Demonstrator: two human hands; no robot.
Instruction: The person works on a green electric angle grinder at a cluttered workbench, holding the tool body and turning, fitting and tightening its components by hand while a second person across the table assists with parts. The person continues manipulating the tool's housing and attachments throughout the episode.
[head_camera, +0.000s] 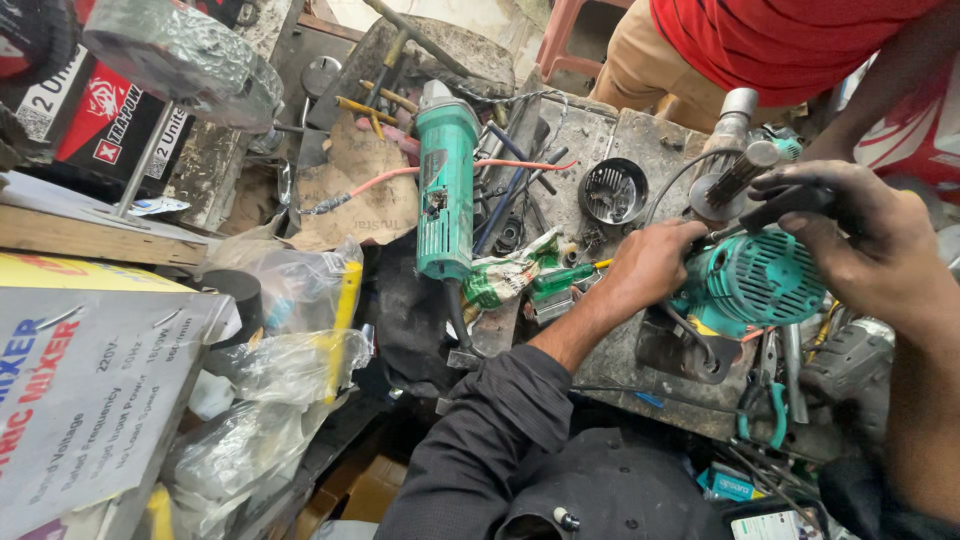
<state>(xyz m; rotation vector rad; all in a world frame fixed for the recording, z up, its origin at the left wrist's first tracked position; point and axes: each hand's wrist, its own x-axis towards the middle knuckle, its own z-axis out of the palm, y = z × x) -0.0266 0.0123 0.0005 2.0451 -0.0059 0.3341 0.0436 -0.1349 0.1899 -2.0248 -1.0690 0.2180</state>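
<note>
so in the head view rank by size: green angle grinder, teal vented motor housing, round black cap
1. Long green angle grinder, largest.
2. Teal vented motor housing, held by both hands; nearer the camera, so unsure.
3. Round black cap, smallest.

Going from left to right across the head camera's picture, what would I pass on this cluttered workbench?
White printed cardboard box → clear crumpled plastic bags → long green angle grinder → round black slotted cap → left hand → green ribbed motor housing → right hand.

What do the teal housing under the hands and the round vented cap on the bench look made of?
The teal housing looks like moulded plastic: uniform colour, ribbed vent slots, matte sheen. The round vented cap seems dark metal or plastic; its grimy, dull surface leaves that open. The left hand and right hand grip the housing.
</note>
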